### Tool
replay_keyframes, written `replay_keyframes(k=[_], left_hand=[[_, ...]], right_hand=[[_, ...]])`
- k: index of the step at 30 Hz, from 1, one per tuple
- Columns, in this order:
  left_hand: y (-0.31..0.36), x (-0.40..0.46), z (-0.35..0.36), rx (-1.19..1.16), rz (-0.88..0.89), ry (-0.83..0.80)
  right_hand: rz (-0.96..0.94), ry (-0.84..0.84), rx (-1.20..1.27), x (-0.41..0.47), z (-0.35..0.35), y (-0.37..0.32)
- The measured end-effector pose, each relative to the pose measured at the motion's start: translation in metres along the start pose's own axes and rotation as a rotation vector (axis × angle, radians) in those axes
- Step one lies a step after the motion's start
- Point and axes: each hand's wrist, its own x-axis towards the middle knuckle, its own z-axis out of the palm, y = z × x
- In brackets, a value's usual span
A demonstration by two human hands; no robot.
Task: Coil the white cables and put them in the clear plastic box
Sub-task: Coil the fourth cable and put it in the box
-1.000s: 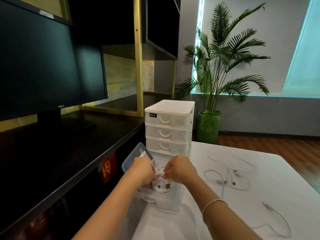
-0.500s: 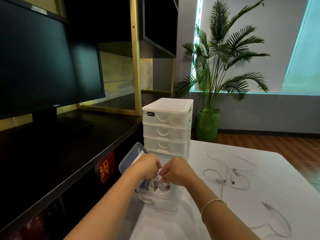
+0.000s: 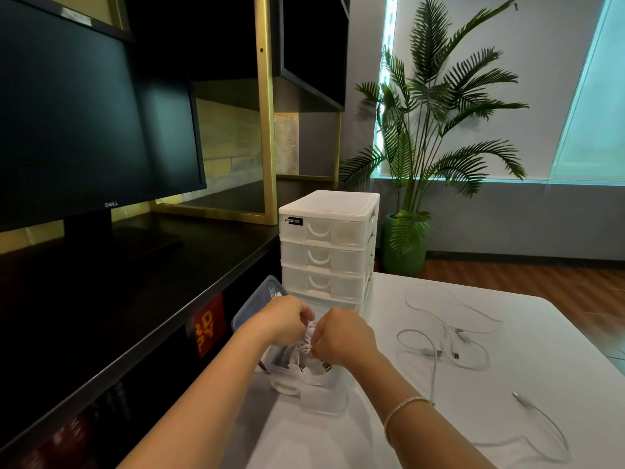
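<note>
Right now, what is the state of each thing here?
Left hand: grips the coiled cable.
Right hand: grips the coiled cable.
Coiled cable: bundled, over the clear box.
Clear box: open.
Lid: off, propped behind.
Loose cables: uncoiled on table.
Drawers: closed.
Monitor: dark.

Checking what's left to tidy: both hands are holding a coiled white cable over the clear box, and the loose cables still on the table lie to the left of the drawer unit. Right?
Not quite. The head view shows the loose cables on the white table to the right of the drawer unit, not left. The rest holds: left hand and right hand hold a coiled white cable over the clear box.
</note>
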Motion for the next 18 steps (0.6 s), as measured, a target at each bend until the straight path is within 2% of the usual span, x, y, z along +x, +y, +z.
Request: replay_keyframes(k=[4, 9, 18], left_hand=[[0.002, -0.002, 0.000, -0.006, -0.003, 0.009], [0.007, -0.001, 0.002, -0.014, -0.011, 0.021], [0.062, -0.006, 0.001, -0.084, 0.123, 0.188]], right_hand=[[-0.003, -0.006, 0.003, -0.003, 0.000, -0.002], [0.006, 0.026, 0.136, -0.011, -0.015, 0.004], [0.107, 0.253, 0.380, -0.049, -0.096, 0.054]])
